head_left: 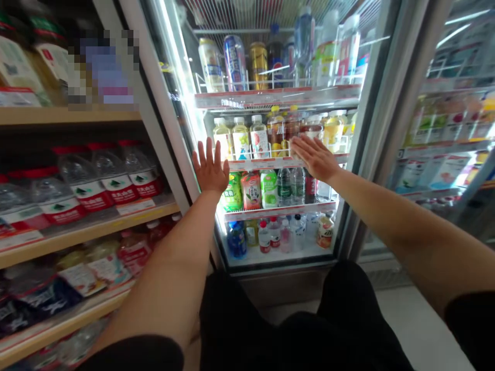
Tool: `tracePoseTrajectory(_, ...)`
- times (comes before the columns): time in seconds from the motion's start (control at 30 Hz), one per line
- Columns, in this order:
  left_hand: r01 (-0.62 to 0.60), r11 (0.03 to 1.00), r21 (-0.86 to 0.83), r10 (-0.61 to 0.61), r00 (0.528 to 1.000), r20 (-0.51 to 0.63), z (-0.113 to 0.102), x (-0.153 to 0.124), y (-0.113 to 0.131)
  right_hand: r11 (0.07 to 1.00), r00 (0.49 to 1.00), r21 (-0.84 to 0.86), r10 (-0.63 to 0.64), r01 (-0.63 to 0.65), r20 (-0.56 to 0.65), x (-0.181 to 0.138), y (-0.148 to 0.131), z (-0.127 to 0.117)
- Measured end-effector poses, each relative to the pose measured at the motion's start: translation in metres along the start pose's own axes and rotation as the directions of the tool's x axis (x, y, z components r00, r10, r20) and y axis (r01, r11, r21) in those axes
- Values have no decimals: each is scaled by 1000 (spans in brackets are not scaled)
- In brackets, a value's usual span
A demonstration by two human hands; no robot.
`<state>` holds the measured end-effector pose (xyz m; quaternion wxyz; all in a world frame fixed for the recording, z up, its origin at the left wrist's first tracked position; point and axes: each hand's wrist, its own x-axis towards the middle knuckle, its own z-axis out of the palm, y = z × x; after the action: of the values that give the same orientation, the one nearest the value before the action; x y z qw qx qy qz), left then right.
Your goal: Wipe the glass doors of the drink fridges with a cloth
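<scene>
The dark sleeves (131,355) sit nearest the camera, above the black trousers (247,330), whose knees are parted. From the left sleeve, the left forearm (174,252) runs up and slightly to the right, looking fairly straight. At its end the left hand (211,172) is raised with its back to the camera, bare, flat and holding nothing, its fingers fanned upward and its thumb set apart on the right. The right forearm (398,226) slants in from the lower right, up and to the left. Its right hand (316,158) is likewise bare and flat, back uppermost, the fingers stretched toward the upper left and lying closer together than those of the left; no object is gripped in it. Both hands are at about the same height, well apart, before a lit cooler (278,263); whether either touches its front cannot be told. Beyond them, the white-capped bottles (240,141) stand upright on a middle shelf, just right of the left fingers in the view, and the yellow-capped bottles (276,129) stand beside them, next to the right fingertips. Green and red packs (251,190) fill the shelf beneath, between the two wrists in the view, with small bottles (264,237) on the floor of the cooler. Upright cans (235,62) stand on the shelf above the hands.
</scene>
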<state>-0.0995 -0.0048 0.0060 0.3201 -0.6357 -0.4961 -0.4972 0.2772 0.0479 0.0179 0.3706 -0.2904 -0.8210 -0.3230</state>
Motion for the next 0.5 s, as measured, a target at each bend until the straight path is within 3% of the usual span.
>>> tracePoseTrajectory(0.07,5,1000,-10,-5,1000,5,0,0,0,982,974,-7,187,-190,-129,-7,8,1)
tracePoseTrajectory(0.13,23,1000,-10,-23,999,32,0,0,0,958,943,-2,280,-285,-179,-15,12,3)
tracePoseTrajectory(0.3,46,999,12,-46,997,59,0,-1,1,995,994,24,98,-99,42,-30,2,9)
tracePoseTrajectory(0.5,37,999,21,-38,998,47,-1,3,1,949,940,36,316,-314,-127,-20,-16,20)
